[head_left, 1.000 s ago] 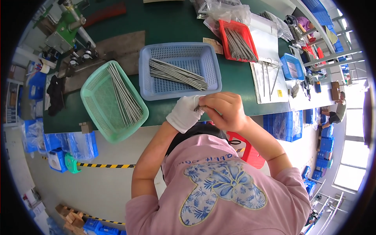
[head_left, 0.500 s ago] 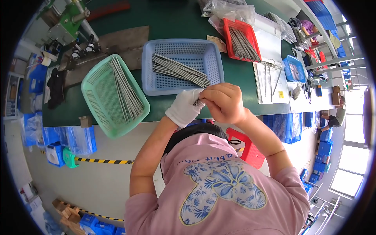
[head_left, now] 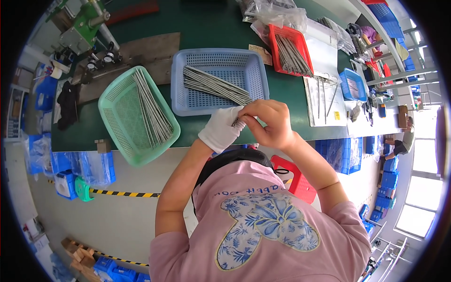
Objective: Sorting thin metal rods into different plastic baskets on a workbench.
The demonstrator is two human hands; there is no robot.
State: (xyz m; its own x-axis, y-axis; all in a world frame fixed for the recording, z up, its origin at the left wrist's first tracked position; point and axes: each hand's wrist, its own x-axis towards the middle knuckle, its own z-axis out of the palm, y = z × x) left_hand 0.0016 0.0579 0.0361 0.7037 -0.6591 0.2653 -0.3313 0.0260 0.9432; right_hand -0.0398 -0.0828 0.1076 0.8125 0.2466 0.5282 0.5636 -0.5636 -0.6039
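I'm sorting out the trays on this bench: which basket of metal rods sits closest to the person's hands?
The blue basket, in the middle. Its near rim lies just beyond the gloved left hand and bare right hand; the green basket and red basket sit off to either side.

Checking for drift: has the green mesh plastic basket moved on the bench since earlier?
No. The green mesh plastic basket sits beside the blue perforated plastic basket as before; only the camera shifted.

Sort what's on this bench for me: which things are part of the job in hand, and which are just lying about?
In use:
- left hand in white glove
- bare right hand
- small ribbed metal piece pinched between both hands
- blue plastic basket of grey metal rods
- green plastic basket of grey rods

Lying about:
- red plastic tray of rods
- small blue tray
- clear plastic bags
- green machine
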